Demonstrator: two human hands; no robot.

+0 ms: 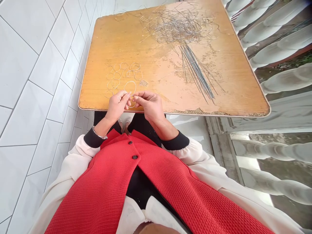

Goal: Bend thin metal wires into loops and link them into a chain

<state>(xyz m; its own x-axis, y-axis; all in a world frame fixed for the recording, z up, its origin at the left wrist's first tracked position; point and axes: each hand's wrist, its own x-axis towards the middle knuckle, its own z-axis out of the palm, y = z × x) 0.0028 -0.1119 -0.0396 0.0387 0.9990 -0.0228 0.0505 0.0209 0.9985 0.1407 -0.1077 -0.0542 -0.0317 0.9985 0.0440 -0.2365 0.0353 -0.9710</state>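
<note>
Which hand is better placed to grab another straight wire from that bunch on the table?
Probably the right hand: it sits nearer the bunch of straight wires on the wooden tabletop. The left hand is farther off, beside the small wire rings. Both pinch a wire loop, so the right must release it first.

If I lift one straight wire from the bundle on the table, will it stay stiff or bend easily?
The straight wires are likely fairly stiff, as they lie long and straight. The bent rings suggest they keep a shape once bent. Lifting one may drag others, since the bundle meets a tangle.
</note>
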